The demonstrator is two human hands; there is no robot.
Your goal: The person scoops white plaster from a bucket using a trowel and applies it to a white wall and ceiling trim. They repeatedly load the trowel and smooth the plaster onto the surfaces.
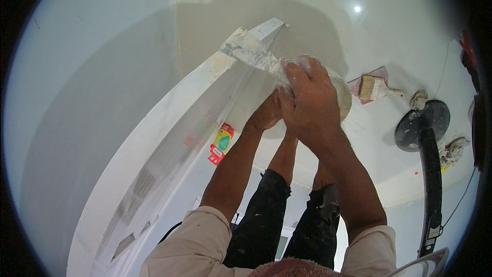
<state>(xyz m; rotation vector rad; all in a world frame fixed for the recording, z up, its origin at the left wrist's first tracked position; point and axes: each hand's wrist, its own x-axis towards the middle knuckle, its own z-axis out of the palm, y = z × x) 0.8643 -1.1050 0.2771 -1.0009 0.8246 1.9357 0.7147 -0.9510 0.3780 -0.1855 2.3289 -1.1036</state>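
My right hand point(315, 100) is closed, its whitened fingers curled at the near end of a pale, plaster-smeared strip point(253, 56). The strip lies across the top part of a long white beam or panel point(179, 92). My left hand point(269, 109) is tucked against the right one, with its fingers mostly hidden; it also appears closed near the strip's end. Behind my right hand shows part of a round, pale object point(342, 95), too covered to name.
A paintbrush point(378, 90) lies on a reddish flat piece at the right. Farther right are a black disc-headed tool point(429, 133) with a long handle and a dirty rag point(453, 150). A red and yellow package point(221, 142) shows by the beam; a pale wall point(92, 56) rises left.
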